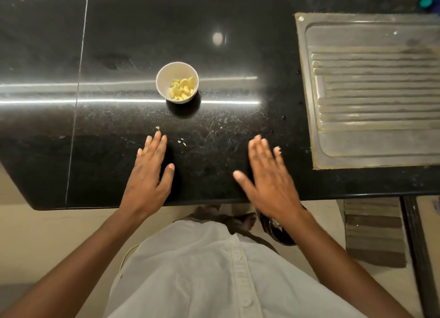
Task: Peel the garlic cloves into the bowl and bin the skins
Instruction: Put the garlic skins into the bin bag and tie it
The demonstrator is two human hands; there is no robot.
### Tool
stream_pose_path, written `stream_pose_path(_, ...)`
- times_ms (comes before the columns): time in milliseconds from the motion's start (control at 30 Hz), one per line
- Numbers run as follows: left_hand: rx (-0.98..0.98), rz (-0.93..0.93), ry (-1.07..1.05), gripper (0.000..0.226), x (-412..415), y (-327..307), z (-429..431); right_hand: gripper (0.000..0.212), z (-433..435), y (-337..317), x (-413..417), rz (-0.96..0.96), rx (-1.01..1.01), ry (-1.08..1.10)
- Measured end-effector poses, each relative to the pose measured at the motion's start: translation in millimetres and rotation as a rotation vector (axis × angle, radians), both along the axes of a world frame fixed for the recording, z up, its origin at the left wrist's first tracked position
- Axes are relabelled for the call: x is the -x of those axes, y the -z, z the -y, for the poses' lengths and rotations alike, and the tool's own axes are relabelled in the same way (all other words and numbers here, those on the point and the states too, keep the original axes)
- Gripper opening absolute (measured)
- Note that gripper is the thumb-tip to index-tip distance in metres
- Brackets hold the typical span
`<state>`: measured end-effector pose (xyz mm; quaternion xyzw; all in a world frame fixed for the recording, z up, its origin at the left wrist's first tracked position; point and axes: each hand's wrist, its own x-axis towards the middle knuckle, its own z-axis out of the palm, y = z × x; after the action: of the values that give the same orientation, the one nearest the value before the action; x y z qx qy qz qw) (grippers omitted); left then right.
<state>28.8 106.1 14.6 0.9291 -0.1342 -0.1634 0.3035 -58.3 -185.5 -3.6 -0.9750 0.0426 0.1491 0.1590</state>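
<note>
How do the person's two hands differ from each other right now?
The left hand looks sharp; the right hand is blurred. The left hand's fingers lie close together, the right hand's are a little more spread. Both are open, palms down, holding nothing, over the black counter short of the bowl.

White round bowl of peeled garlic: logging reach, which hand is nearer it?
Left. The left hand is on the near side of the white round bowl, slightly left; the right hand is farther off, well right.
</note>
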Motion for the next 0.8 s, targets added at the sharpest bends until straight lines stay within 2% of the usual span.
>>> stream_pose_path(67, 0.016, -0.004, -0.047, 0.065, -3, 1, -1, 0.088, 19, 4, -15, -0.022, 0.047, 0.119)
stream_pose_path(167, 0.040, -0.018, -0.109, 0.064, -6, 1, -2, 0.092, 20, 6, -36, -0.037, 0.087, 0.088)
stream_pose_path(533, 0.075, -0.005, -0.194, 0.060, -6, 4, -18, 0.093, -110, 6, -99, -0.009, -0.084, -0.384)
stream_pose_path(800, 0.042, -0.003, -0.259, 0.060, -8, 3, -39, 0.086, -91, 8, -59, 0.015, -0.035, -0.722)
